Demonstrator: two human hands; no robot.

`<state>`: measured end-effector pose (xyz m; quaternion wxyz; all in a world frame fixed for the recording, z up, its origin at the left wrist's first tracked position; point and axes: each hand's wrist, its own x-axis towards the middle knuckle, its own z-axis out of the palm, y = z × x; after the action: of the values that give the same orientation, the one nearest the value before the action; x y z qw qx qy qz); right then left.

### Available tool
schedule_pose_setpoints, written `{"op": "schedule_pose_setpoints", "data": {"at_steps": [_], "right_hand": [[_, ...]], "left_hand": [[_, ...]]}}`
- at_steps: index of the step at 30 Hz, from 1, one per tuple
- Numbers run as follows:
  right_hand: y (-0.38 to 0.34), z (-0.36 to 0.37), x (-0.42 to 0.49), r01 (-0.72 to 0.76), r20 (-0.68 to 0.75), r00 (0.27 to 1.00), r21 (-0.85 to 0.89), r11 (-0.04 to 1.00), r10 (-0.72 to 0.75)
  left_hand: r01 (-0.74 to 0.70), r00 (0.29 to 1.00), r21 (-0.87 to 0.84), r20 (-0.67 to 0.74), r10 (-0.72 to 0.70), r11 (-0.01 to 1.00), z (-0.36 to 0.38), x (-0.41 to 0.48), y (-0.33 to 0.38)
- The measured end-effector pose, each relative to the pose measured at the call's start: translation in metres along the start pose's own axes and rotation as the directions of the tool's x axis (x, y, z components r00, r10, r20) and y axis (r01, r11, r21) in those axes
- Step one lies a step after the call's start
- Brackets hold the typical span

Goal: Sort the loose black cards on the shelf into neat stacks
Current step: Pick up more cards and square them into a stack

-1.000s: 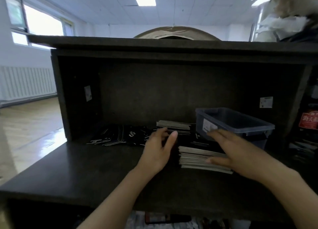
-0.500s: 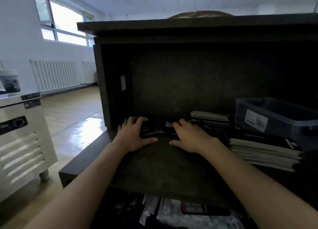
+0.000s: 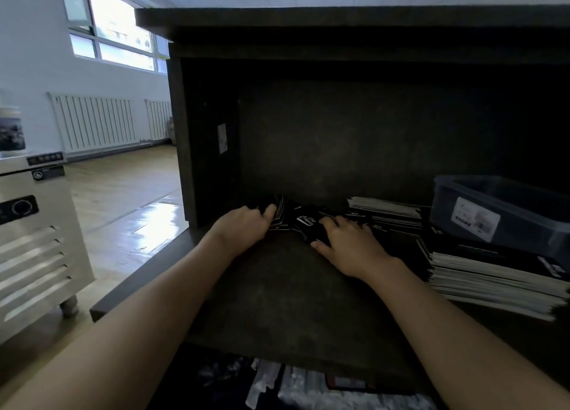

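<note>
Over the last second I have watched both hands leave the near stack (image 3: 493, 281) by the bin (image 3: 505, 215) and cross to the left end of the shelf (image 3: 277, 301). In the last half second the left hand (image 3: 243, 227) has gone from flat to curled.

The shelf is a deep, dark board under a dark top, walled at the left and the back. At its right sits the bin — grey-blue, translucent, a white label facing me — just behind the near stack, a thick, slightly skewed pile with pale edges. Further in, against the back wall, lies the back stack (image 3: 385, 212), lower and tidier.

The cards (image 3: 303, 223) lie loose toward the back left, between the side wall and the back stack. They are fanned and overlapping, and one shows white print.

The left hand grips the left part of that fan, its fingers and thumb curled round a bunch tipped up on edge. The right hand (image 3: 348, 243) holds nothing — it rests flat on the right part of the cards, fingers straight and spread, thumb out toward the bare board.
</note>
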<state>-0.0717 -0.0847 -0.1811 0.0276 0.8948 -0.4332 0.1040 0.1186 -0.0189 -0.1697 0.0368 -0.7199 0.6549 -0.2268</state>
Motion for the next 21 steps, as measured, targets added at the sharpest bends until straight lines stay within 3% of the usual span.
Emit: {"op": "schedule_pose_setpoints", "data": {"at_steps": [4, 8, 10, 12, 15, 18, 21], "right_hand": [[0.004, -0.001, -0.003, 0.008, -0.021, 1.0, 0.076, 0.997, -0.007], [0.005, -0.002, -0.002, -0.002, -0.052, 0.999, 0.207, 0.978, 0.013], [0.004, -0.004, -0.002, 0.024, -0.074, 0.997, 0.311, 0.95, -0.001], [0.0, -0.007, -0.001, 0.076, -0.105, 0.994, 0.439, 0.895, -0.033], [-0.007, -0.013, -0.003, 0.158, -0.155, 0.985, 0.647, 0.746, -0.075], [-0.013, -0.015, -0.008, 0.208, -0.085, 0.973, 0.732, 0.649, -0.216], [-0.017, -0.014, -0.012, 0.224, -0.071, 0.958, 0.789, 0.572, -0.278]], "left_hand": [[0.022, 1.0, -0.096, -0.018, -0.024, 0.995, -0.006, -0.009, -0.002], [-0.058, 0.992, -0.382, -0.128, 0.01, 0.922, -0.005, -0.033, -0.015], [-0.081, 0.977, -0.568, -0.208, -0.047, 0.819, -0.003, -0.051, -0.023], [-0.094, 0.954, -0.752, -0.256, -0.157, 0.653, -0.001, -0.07, -0.028], [-0.132, 0.949, -0.893, -0.239, -0.204, 0.431, -0.003, -0.089, -0.031], [-0.119, 0.967, -0.942, -0.182, -0.178, 0.314, -0.006, -0.093, -0.025], [-0.062, 0.943, -0.96, -0.146, -0.298, 0.272, -0.006, -0.088, -0.015]]}}
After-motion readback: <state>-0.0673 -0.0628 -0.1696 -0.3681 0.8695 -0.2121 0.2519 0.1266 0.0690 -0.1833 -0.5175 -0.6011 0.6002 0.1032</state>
